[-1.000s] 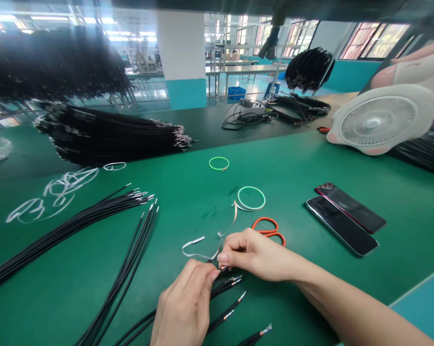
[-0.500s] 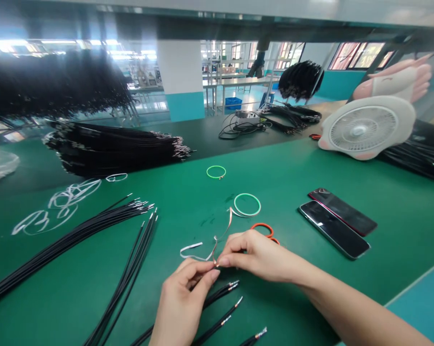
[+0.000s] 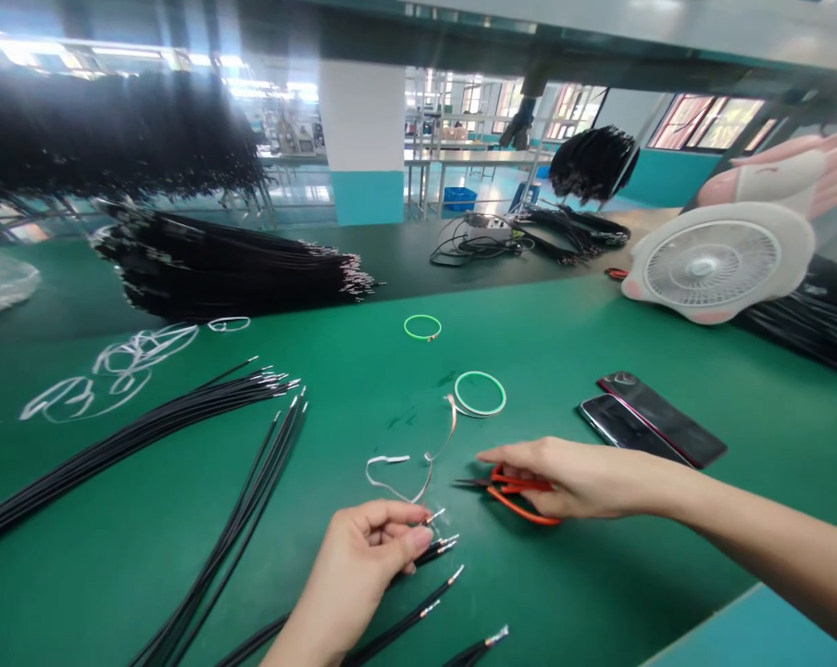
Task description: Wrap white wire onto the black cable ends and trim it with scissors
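My left hand (image 3: 369,565) pinches a black cable near its stripped end, whose bare silvery tip (image 3: 437,515) sticks out past the fingertips. To the right, my right hand (image 3: 578,477) is closed on orange-handled scissors (image 3: 505,501), with the dark blades pointing left toward the cable. Beyond the left hand, a thin copper-coloured strip (image 3: 453,421) with a white backing curls over the green table, running to a pale green ring (image 3: 458,394). Several black cables (image 3: 447,584) with copper-wrapped ends lie below and beside the left hand.
Loose black cables (image 3: 182,417) lie at left, near white strip scraps (image 3: 144,347). A thick cable bundle (image 3: 238,273) rests behind. A smaller green ring (image 3: 422,317) lies mid-table. Two phones (image 3: 668,421) and a white fan (image 3: 720,259) stand to the right, a shelf overhead.
My right hand has left the cable end, moved right and picked up the scissors from the table. My left hand still pinches the cable. The loose strip end has shifted slightly right.
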Demonstrator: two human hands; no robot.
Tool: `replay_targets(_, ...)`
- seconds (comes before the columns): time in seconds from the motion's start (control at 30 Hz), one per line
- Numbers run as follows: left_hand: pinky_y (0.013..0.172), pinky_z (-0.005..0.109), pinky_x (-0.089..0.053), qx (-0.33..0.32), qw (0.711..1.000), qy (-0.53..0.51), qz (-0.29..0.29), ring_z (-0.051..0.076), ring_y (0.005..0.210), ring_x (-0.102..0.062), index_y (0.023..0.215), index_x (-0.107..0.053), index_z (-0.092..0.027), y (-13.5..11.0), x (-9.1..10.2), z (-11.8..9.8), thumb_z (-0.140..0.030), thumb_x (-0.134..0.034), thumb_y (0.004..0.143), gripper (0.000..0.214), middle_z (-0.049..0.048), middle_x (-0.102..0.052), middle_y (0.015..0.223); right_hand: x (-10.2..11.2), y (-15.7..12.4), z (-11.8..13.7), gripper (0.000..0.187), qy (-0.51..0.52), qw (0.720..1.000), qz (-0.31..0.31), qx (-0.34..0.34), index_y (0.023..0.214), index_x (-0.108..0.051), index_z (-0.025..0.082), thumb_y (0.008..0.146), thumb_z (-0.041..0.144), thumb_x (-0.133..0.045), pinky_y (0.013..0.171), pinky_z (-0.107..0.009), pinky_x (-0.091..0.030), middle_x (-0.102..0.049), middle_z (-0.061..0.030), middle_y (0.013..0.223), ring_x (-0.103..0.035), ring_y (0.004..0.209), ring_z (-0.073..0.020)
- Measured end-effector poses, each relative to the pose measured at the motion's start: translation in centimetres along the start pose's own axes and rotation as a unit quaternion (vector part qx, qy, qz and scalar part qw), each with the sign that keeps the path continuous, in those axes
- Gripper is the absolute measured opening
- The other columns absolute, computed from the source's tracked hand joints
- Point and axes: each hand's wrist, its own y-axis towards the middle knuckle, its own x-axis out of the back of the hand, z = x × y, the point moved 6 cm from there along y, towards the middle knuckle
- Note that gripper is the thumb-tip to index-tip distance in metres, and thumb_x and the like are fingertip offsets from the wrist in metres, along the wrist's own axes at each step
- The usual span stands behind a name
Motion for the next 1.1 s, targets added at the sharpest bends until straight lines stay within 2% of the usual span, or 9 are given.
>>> replay_targets(0.07,0.046,0.017,-0.035,0.007,1.000,0.001,0.007,0.006,0.047,-0.048,0.080,-0.077,-0.014,0.1,-0.1,0.1,-0.025,-0.079,0.063,0.021,-0.0024,-0.060,0.052,0.1,-0.1,1.1,0.044,0.028,0.999,0.008,0.027,0.131,-0.054,0.022,0.087,0.017,-0.056,0.076,-0.025,-0.050,-0.065,-0.0078,0.112,-0.064,0.090,-0.0172)
replay_targets(0.13,0.047,0.018,-0.036,0.008,1.000,0.002,0.013,0.007,0.047,-0.048,0.080,-0.076,-0.013,0.2,-0.2,0.2,-0.026,-0.079,0.063,0.021,-0.0019,-0.061,0.053,0.1,0.3,2.0,0.032,0.035,0.998,-0.001,0.051,0.118,-0.062,0.020,0.086,0.025,-0.062,0.072,-0.023,-0.049,-0.067,-0.0065,0.103,-0.064,0.087,-0.0165)
replay_targets(0.27,0.049,0.021,-0.037,0.011,0.999,0.014,0.029,0.009,0.049,-0.049,0.078,-0.076,-0.014,0.3,-0.3,0.1,-0.026,-0.078,0.062,0.020,-0.0018,-0.061,0.053,-0.2,1.6,3.2,0.028,-0.048,0.993,-0.028,0.102,0.094,-0.067,0.019,0.081,0.044,-0.069,0.064,-0.023,-0.045,-0.067,-0.0045,0.087,-0.063,0.079,-0.0174)
replay_targets(0.43,0.051,0.022,-0.036,0.004,0.999,0.019,0.039,0.009,0.050,-0.049,0.078,-0.076,-0.015,0.1,-0.4,0.1,-0.026,-0.077,0.063,0.019,-0.0026,-0.060,0.055,-0.7,2.8,3.2,0.029,-0.112,0.986,-0.027,0.120,0.089,-0.068,0.021,0.089,0.049,-0.059,0.056,-0.022,-0.040,-0.067,-0.0017,0.075,-0.063,0.069,-0.0160)
replay_targets(0.6,0.051,0.023,-0.037,0.008,0.999,0.040,0.035,0.010,0.051,-0.050,0.077,-0.076,-0.016,0.0,-0.4,0.1,-0.029,-0.076,0.063,0.019,-0.0020,-0.061,0.055,-0.8,3.2,3.4,0.029,-0.118,0.984,-0.016,0.133,0.087,-0.069,0.021,0.087,0.049,-0.061,0.052,-0.022,-0.035,-0.069,-0.0011,0.074,-0.064,0.069,-0.0160)
replay_targets(0.83,0.051,0.022,-0.038,0.031,0.996,0.049,0.060,0.010,0.051,-0.050,0.076,-0.075,-0.015,0.2,-0.5,-0.1,-0.026,-0.075,0.064,0.016,-0.0022,-0.061,0.055,-1.0,3.5,3.7,0.027,-0.121,0.983,0.008,0.138,0.084,-0.069,0.021,0.087,0.046,-0.060,0.051,-0.021,-0.033,-0.070,-0.0007,0.074,-0.065,0.069,-0.0155)
replay_targets(1.1,0.051,0.023,-0.042,0.018,0.997,0.054,0.049,0.011,0.051,-0.052,0.075,-0.075,-0.016,0.1,-0.5,-0.2,-0.031,-0.076,0.063,0.020,0.0001,-0.065,0.060,-0.8,3.6,3.8,0.030,-0.161,0.975,-0.016,0.154,0.080,-0.069,0.021,0.089,0.047,-0.058,0.048,-0.022,-0.027,-0.069,-0.0009,0.069,-0.062,0.062,-0.0143)
